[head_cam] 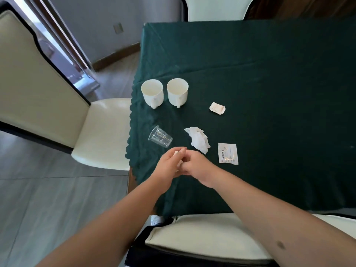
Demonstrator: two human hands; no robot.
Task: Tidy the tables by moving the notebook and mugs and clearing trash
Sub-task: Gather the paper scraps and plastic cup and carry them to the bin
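From the head camera, both hands meet over the near left corner of a table covered with a dark green cloth (269,74). The left hand (169,162) and the right hand (196,164) are pressed together, fingers curled around a small white scrap (180,164) that shows between them; which hand actually grips it cannot be told. Just beyond the hands a clear plastic cup (160,136) lies on its side near the table's left edge. Farther back, two white mugs (153,93) (177,92) stand upright side by side. A crumpled tissue (198,139) lies right of the cup, a flat printed sachet (228,153) beside it, and a crumpled wrapper (217,108) farther back. Cream chairs (104,132) stand around the table.
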